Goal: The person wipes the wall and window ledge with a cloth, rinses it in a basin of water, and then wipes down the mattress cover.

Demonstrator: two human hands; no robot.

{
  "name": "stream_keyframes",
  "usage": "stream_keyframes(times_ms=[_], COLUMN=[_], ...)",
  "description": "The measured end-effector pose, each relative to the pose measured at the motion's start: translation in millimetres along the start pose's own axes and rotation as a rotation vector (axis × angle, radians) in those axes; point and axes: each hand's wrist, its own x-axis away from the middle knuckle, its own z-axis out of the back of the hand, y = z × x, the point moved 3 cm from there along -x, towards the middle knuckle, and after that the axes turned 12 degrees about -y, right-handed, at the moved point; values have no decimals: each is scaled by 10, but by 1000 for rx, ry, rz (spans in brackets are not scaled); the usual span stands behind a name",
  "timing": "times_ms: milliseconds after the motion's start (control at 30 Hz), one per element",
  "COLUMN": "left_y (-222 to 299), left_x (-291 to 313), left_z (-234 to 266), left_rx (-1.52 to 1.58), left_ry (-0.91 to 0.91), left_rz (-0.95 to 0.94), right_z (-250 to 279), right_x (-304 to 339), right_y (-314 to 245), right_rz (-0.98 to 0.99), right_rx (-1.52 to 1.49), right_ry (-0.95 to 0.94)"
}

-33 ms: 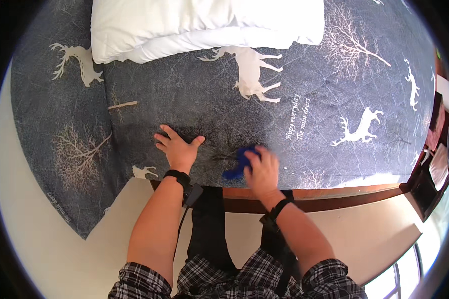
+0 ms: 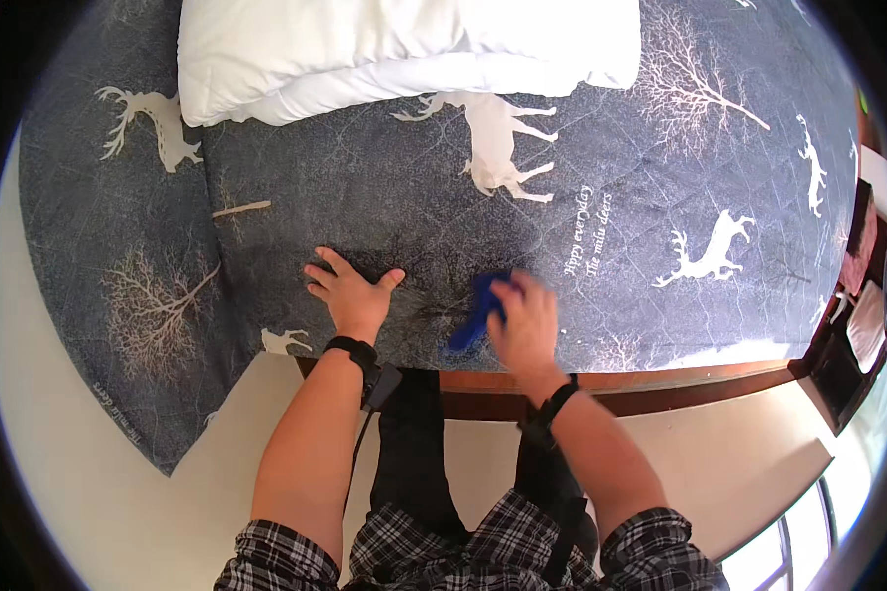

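Note:
My left hand (image 2: 356,298) lies flat on the dark grey-blue bed sheet (image 2: 306,197), fingers spread, holding nothing. A little to its right, my right hand (image 2: 525,320) is closed on a blue cloth (image 2: 483,313), slightly blurred. The cloth bunches against the sheet and trails out from under the fingers toward the bed's near edge. Part of it is hidden by the hand. White deer and pale trees are printed on the sheet around both hands.
A folded white quilt or pillow (image 2: 404,74) lies at the far side. The wooden bed frame (image 2: 650,392) runs along the near edge, above the pale floor (image 2: 729,438). Dark furniture (image 2: 843,369) with several items stands at the right. Black straps circle both wrists.
My right hand has shifted slightly up and to the right over the sheet, and the blue cloth has stretched into a longer shape. The left hand has stayed in place.

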Motion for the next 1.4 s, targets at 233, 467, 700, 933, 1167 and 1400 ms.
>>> stream_keyframes(times_ms=[233,467,700,933,1167,1400], left_y=[0,-25,-49,-70,-135,-81], left_x=[-12,-11,-16,-69,-86,-79], left_z=[14,27,-31,-48,-41,-68], left_rx=[-48,-24,-8,-61,-85,-108], left_ry=[-10,-2,0,14,18,6], left_rz=[19,23,36,1,7,-4], right_z=[911,436,809,923,74,-516], right_x=[-1642,-1238,-1056,-1138,-264,1411], right_y=[74,-317,455,650,-117,25], right_rz=[4,95,-19,-270,34,13], right_rx=[146,155,278,260,76,48], right_ry=[306,113,274,455,119,-166])
